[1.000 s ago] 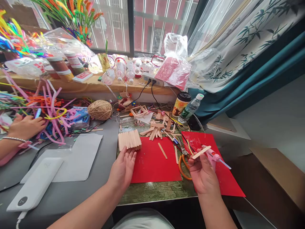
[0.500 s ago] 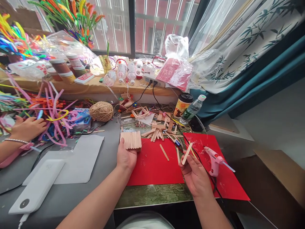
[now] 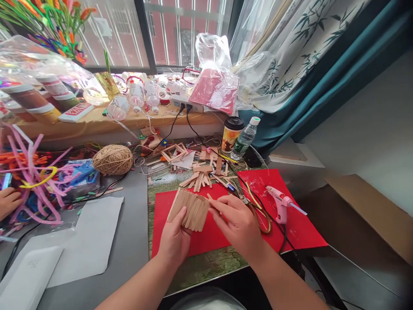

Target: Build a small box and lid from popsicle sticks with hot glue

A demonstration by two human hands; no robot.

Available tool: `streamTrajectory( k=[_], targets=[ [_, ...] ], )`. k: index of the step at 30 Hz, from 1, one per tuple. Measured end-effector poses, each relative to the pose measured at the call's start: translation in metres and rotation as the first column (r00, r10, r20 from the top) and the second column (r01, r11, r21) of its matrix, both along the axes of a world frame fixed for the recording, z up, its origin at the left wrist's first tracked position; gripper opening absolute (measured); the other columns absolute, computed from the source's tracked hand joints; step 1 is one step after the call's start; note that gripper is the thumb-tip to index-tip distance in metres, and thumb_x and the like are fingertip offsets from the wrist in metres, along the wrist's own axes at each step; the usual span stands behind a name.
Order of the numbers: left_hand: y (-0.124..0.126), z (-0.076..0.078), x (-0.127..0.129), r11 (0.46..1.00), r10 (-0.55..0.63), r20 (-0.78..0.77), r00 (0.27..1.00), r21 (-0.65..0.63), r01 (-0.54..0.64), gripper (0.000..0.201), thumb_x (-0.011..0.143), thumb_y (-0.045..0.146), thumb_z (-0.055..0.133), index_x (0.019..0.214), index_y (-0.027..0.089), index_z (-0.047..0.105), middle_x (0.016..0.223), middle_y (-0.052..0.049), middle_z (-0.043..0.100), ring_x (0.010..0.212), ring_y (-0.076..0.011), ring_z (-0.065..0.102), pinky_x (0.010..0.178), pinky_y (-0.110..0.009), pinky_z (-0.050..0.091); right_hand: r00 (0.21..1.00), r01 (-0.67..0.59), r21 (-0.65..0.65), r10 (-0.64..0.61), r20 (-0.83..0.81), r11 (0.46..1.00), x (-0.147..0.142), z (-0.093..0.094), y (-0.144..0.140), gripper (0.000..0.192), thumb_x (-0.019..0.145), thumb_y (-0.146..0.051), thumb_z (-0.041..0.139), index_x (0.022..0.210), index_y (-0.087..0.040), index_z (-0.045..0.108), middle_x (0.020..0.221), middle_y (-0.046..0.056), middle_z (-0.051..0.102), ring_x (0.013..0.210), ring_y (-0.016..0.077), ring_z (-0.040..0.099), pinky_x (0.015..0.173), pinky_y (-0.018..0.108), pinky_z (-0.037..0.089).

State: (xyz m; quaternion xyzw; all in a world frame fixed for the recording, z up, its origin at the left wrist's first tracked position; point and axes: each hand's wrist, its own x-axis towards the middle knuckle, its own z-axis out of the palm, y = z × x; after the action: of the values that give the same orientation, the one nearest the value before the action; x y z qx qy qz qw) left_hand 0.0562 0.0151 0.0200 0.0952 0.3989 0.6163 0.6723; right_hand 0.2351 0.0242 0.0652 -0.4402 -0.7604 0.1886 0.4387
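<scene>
My left hand is closed around a craft-stick structure, a panel of wooden sticks laid side by side, thumb on its face. It is tilted above a red sheet. At its right edge, my right hand pinches a craft stick, of which only a short end shows; whether it touches the panel I cannot tell. Gold-handled scissors lie partly hidden behind my right hand. Further right, a pink glue gun rests on another red sheet.
Loose craft sticks are heaped beyond the sheet. A paper cup and a water bottle stand behind. Twine, pipe cleaners and white paper lie left, near another person's hand. Black cords cross the table.
My right hand has brought its stick leftward to the structure's right edge. The structure has been tilted and moved nearer to it. My view has swung right.
</scene>
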Motion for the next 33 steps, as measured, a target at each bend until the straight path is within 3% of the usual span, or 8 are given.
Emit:
streamTrajectory(
  k=[4,9,20,33],
  targets=[
    [-0.004,-0.001,0.003,1.0,-0.023,-0.001,1.0,-0.001,0.023,0.058,0.08,0.028,0.085,0.133,0.014,0.066,0.131,-0.017,0.072,0.121,-0.0349,0.07,0.102,-0.045,0.06,0.98,-0.02,0.137,-0.008,0.199,0.99,-0.017,-0.006,0.003,0.034,0.103,-0.014,0.055,0.134,-0.017,0.068,0.1,0.011,0.071,0.094,0.0245,0.065,0.088,0.042,0.058],
    [-0.004,-0.001,0.004,0.999,-0.005,-0.003,1.0,-0.042,0.005,0.057,0.076,0.03,0.088,0.127,0.014,0.07,0.126,-0.016,0.074,0.114,-0.0335,0.073,0.096,-0.044,0.061,0.95,-0.038,0.18,-0.021,0.312,0.983,-0.024,-0.015,0.004,0.032,0.102,-0.01,0.054,0.132,-0.011,0.065,0.101,0.012,0.071,0.095,0.025,0.065,0.094,0.044,0.057],
    [-0.002,0.001,0.005,0.999,0.018,-0.015,1.0,-0.043,-0.019,0.049,0.075,0.029,0.088,0.12,0.015,0.073,0.12,-0.014,0.077,0.106,-0.0285,0.075,0.092,-0.038,0.061,0.932,-0.05,0.226,-0.035,0.361,0.973,-0.026,-0.019,0.006,0.034,0.102,-0.008,0.053,0.133,-0.012,0.063,0.099,0.013,0.071,0.092,0.0246,0.065,0.089,0.044,0.06],
    [-0.001,0.002,0.003,0.999,0.029,-0.008,1.0,-0.041,-0.029,0.05,0.074,0.029,0.09,0.119,0.017,0.074,0.117,-0.013,0.077,0.098,-0.0252,0.075,0.086,-0.036,0.062,0.914,-0.103,0.303,-0.029,0.404,0.947,-0.024,-0.026,0.005,0.051,0.099,-0.002,0.054,0.149,-0.009,0.05,0.109,0.015,0.071,0.094,0.0261,0.063,0.096,0.049,0.059]
  ],
)
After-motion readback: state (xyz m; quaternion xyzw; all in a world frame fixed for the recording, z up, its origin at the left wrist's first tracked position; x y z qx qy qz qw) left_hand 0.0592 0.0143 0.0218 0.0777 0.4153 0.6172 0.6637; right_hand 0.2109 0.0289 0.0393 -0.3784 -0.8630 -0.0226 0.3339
